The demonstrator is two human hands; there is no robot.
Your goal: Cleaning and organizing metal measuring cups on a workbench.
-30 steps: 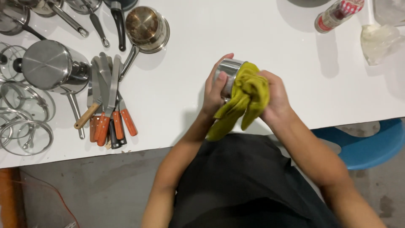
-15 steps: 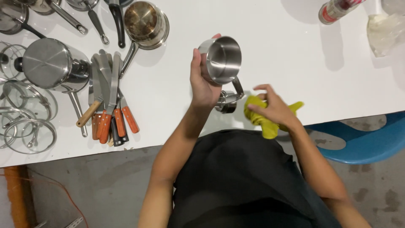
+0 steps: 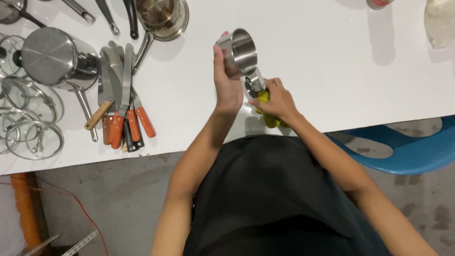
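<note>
Left hand was clamped around a steel cup, raised off the white surface. Right hand, just beside it, pinched a smaller steel cup over a yellow cloth.

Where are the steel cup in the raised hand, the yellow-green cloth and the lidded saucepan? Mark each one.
steel cup (image 3: 242, 50), head view, on its shiny side wall.
yellow-green cloth (image 3: 271, 121), head view, on the fold below the right hand.
lidded saucepan (image 3: 50, 54), head view, on its flat lid.
</note>
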